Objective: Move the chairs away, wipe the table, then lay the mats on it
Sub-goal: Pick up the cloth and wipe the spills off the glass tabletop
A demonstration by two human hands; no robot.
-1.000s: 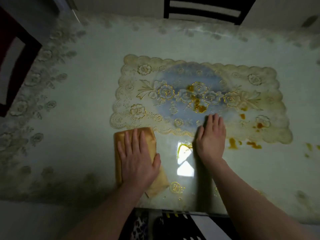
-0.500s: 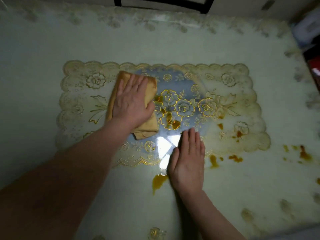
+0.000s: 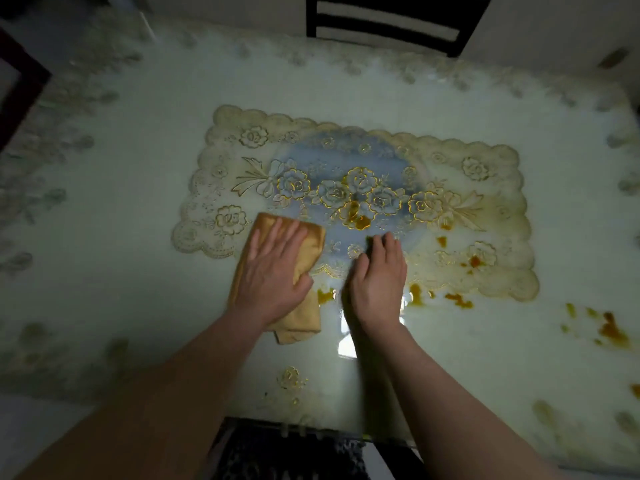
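Pressing down with your left hand (image 3: 273,275), you keep a folded yellow cloth (image 3: 304,244) flat under the palm; the fingers are straight and a little spread, and the thumb lies along the right edge of the cloth. The far part of the cloth rests on the near left corner of the mat (image 3: 485,161), and its near part lies on the bare table (image 3: 121,271).

Your right hand (image 3: 377,282) is just beside the left one. Its palm rests on the table at the near edge of the mat, and its fingers are bent downward, with the tips touching the mat. I cannot tell if they pinch the mat or only press it.

The mat is lace-like, with a scalloped border and gold-outlined roses, and it lies in the middle of the table, somewhat tilted. Orange-brown stains (image 3: 457,301) sit on its near right part and on the table beside it, and more stains (image 3: 611,329) lie well apart to the right. One small stain (image 3: 325,295) shows between your two hands.

At the far edge of the table a dark chair (image 3: 388,22) stands, and part of another dark chair (image 3: 17,84) shows at the left edge.
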